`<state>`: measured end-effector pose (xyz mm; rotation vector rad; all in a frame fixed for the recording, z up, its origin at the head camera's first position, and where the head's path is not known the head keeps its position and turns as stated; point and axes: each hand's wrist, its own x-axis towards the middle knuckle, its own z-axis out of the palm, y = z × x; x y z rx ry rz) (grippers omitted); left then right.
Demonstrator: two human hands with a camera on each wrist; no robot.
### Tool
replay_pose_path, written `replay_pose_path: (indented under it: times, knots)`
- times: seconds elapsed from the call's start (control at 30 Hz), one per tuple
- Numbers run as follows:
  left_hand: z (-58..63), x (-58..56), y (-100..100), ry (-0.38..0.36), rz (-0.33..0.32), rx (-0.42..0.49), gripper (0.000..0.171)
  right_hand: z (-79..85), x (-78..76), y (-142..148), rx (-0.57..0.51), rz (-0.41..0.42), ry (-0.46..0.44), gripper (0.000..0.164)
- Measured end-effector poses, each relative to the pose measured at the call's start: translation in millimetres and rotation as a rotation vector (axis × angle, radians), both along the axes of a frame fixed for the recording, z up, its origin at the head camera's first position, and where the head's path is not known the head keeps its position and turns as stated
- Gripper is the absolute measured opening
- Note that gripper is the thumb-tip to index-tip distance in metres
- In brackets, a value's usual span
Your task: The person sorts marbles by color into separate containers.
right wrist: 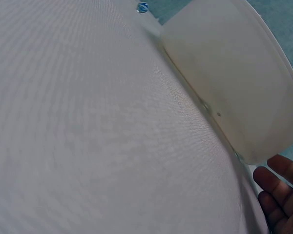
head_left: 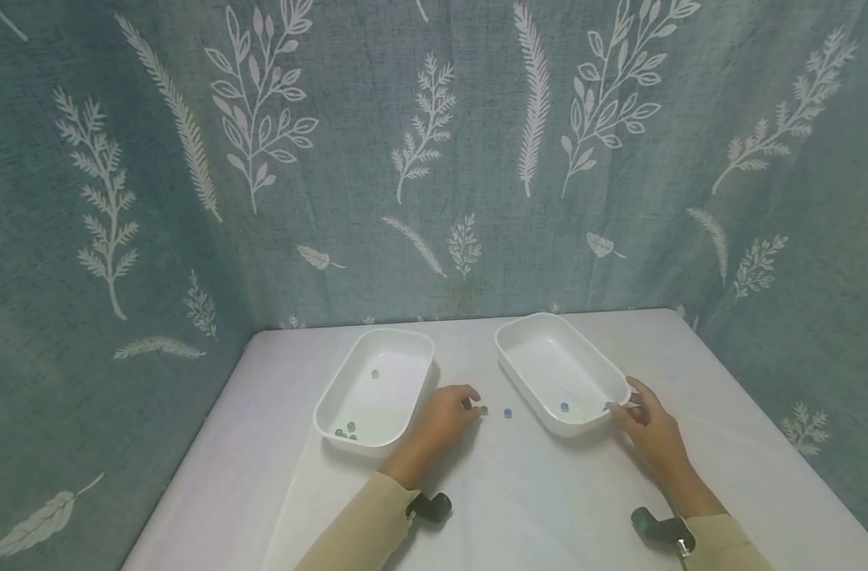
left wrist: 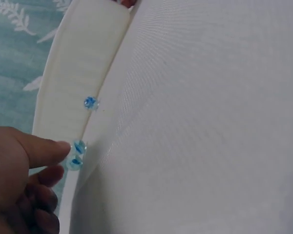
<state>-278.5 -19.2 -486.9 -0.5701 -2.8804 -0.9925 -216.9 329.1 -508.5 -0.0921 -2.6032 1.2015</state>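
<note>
My left hand (head_left: 444,416) is low over the table beside the left white tray (head_left: 321,412), its thumb tip right at a greenish glass marble (head_left: 484,411). In the left wrist view, two clear marbles with blue swirls (left wrist: 78,147) sit close together at that thumb tip, the other fingers loosely bent below. A blue marble (head_left: 508,413) lies a little further right. My right hand (head_left: 651,434) holds the near right corner of the right white tray (head_left: 541,349), thumb over the rim, fingers outside. By the thumb is a blue marble (head_left: 608,406); another marble (head_left: 565,407) lies inside the tray.
Several greenish marbles (head_left: 351,427) lie in the near end of the left tray, and one marble (head_left: 375,373) lies further back in it. A white cloth (head_left: 520,492) covers the table. Behind and at both sides hangs a leaf-patterned curtain (head_left: 362,159).
</note>
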Motion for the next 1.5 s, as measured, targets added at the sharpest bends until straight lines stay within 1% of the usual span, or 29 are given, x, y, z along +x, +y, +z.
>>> replay_pose_path:
  times: [0.3, 0.5, 0.67, 0.77, 0.93, 1.07, 1.23, 1.37, 1.5]
  knots:
    - [-4.3, -2.9, -1.3, -0.009, 0.013, -0.036, 0.025, -1.2, -1.6, 0.6, 0.024, -0.026, 0.003, 0.072]
    - [-6.4, -7.4, -1.3, 0.014, -0.013, -0.052, 0.022, -0.8, -2.9, 2.4, 0.019, -0.016, 0.014, 0.072]
    - [-5.5, -8.7, 0.4, -0.017, -0.019, -0.040, 0.018, 0.7, -3.5, 2.8, 0.006, -0.016, -0.001, 0.073]
    - [-4.3, -8.6, 1.3, -0.028, -0.012, -0.042, 0.017, 2.3, -3.7, 1.5, -0.002, -0.013, -0.006, 0.074]
    - [-3.4, -8.6, 3.1, -0.034, 0.020, -0.062, 0.019, 4.1, -4.0, -1.9, 0.001, -0.011, -0.007, 0.073]
    - [-2.8, -9.0, 4.5, -0.035, 0.036, -0.066, 0.018, 2.7, -4.0, -2.1, 0.016, -0.014, 0.011, 0.071]
    - [-0.6, -9.2, 6.0, -0.016, 0.034, -0.050, 0.017, 3.0, -3.8, -1.1, 0.021, -0.016, 0.010, 0.071]
    - [-3.3, -12.4, 7.2, 0.006, 0.035, -0.031, 0.018, 3.5, -1.6, -1.5, 0.009, -0.015, -0.022, 0.073]
    - [-6.4, -16.4, 9.1, 0.007, 0.037, -0.017, 0.019, 0.9, 1.1, -1.3, -0.007, -0.013, -0.038, 0.076]
